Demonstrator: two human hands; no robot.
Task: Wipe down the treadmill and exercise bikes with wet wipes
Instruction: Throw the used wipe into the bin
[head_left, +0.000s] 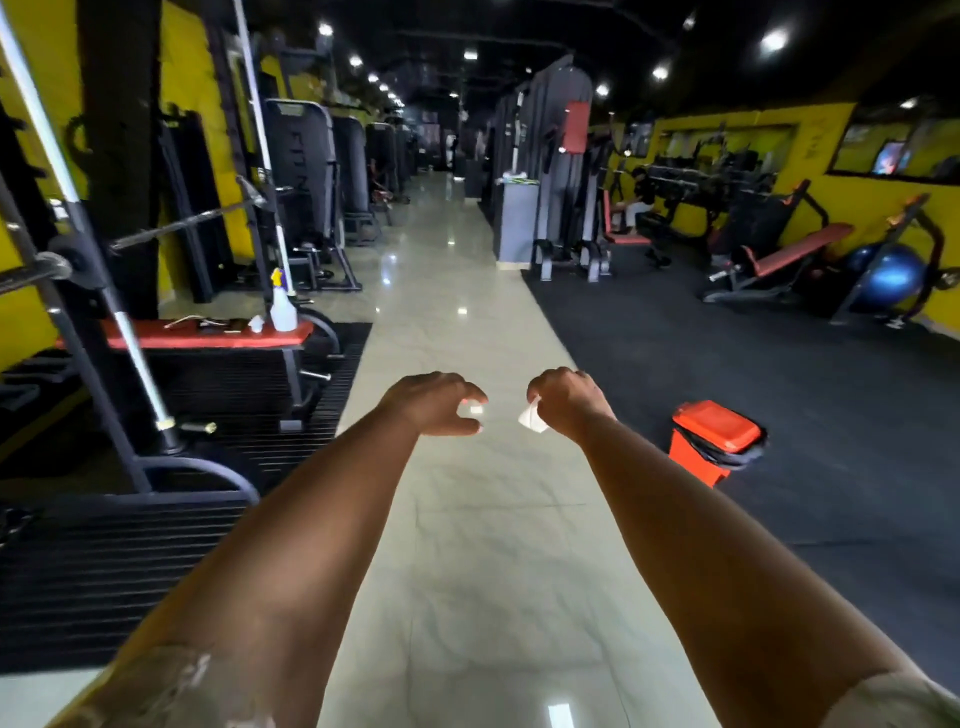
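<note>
1. My right grip (563, 402) pinches a small white wipe (532, 418) betw thumb & fingers. It's soft and crumpled, and a folded corner pokes out below the fist. It touches nothing else.
2. My left grip (434, 405) holds nothing: fingers loosely curved in a C, thumb underneath, just beside the right. Prob. placed to take or unfold the wipe, my guess.
3. Both arms reach fwd over the floor (467, 519), pale glossy tile, hard, w/ ceiling lights mirrored in it.
4. An orange bin (714, 436) w/ flat lid & black liner stands on dark matte matting (727, 338) near my right. Handy for dropping a used wipe, I'd judge.
5. A spray bottle (283, 306), translucent plastic w/ yellow trigger, stands upright at the aisle end of the red padded worktop (197, 332) on the left, easy to grab.
6. Can't pick out a treadmill or bikes here, only racks & wt machines.
</note>
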